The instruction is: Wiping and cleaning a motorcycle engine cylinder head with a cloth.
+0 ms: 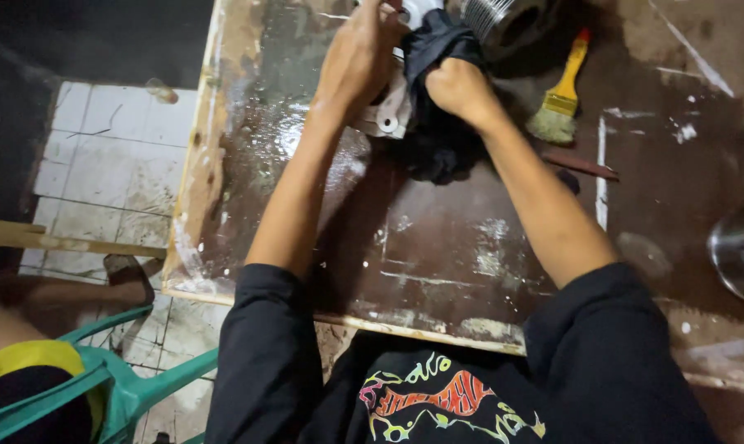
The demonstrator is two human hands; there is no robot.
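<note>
At the bench's far edge, I clamp my left hand (357,57) over the grey metal part (392,111) while my right hand (462,90), fisted tight around the black rag (438,140), wipes it; next I judge turning the part.

A black rag (438,123), a yellow-handled brush (563,92) (pale bristles), a wet brown table (438,247), a green chair (117,386).

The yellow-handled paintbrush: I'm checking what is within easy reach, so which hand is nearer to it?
Right. The right hand, bunched in the black cloth, sits just left of the paintbrush without touching it. The left hand grips the metal part farther left, beyond the cloth.
</note>
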